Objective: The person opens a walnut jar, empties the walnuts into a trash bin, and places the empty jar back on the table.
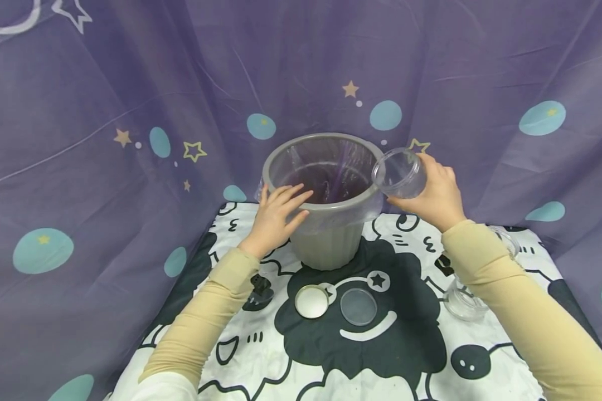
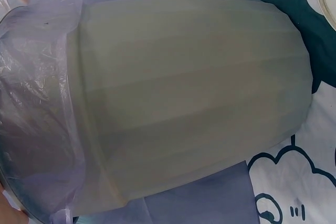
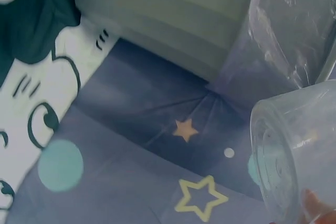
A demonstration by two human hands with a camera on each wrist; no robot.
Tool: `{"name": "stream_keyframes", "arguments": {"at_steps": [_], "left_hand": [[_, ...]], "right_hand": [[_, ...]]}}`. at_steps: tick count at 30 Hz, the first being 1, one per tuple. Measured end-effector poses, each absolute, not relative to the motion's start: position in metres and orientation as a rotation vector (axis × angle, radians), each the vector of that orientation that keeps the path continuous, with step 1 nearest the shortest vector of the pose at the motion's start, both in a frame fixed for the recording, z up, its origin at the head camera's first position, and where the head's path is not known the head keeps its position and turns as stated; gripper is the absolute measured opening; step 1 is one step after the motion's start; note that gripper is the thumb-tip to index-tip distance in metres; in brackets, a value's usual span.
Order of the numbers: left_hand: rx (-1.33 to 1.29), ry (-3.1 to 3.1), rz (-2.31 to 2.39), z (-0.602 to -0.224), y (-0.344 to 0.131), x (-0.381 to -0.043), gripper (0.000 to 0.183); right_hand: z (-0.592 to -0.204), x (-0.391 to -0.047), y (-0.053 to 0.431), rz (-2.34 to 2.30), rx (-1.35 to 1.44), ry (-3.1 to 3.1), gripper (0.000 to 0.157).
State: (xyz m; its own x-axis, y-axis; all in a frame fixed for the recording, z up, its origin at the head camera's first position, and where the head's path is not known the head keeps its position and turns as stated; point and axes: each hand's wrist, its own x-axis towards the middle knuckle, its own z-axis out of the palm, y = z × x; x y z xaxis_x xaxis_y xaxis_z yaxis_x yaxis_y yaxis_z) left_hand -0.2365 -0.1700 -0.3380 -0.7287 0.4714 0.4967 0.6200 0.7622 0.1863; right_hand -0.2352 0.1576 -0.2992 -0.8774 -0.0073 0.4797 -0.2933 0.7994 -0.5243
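Observation:
A grey trash can (image 1: 326, 245) lined with a clear plastic bag (image 2: 39, 93) stands toward the back of the cloth. My left hand (image 1: 276, 217) rests on its near left rim, fingers spread over the opening. In my right hand (image 1: 437, 195) I grip a clear jar (image 1: 400, 174), tipped sideways with its mouth at the can's right rim. The jar looks see-through, with nothing visible inside. In the right wrist view the jar (image 3: 299, 150) shows its round base beside the bagged rim.
Before the can lie a gold-rimmed white lid (image 1: 311, 302) and a clear round lid (image 1: 358, 307). Another clear jar (image 1: 464, 303) sits by my right forearm, partly hidden, with more clear plastic (image 1: 506, 239) behind the arm. A purple curtain (image 1: 301, 67) hangs behind.

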Motion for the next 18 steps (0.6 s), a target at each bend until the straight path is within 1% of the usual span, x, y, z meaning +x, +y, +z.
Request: {"name": "stream_keyframes", "arguments": {"at_steps": [7,14,18], "left_hand": [[-0.83,-2.52,-0.479,-0.338,-0.169,-0.237,0.043],[-0.83,-2.502,-0.495,-0.34,-0.168,-0.238,0.043],[-0.827,-2.509,-0.495,-0.34,-0.167,-0.238,0.042]], "right_hand": [[-0.319,-0.227,0.163,1.022,0.124,-2.518,0.092],[-0.342,-0.224,0.169,1.204,0.02,-2.581,0.098],[-0.353,-0.22,0.171,1.302,-0.076,-2.54,0.099]]}}
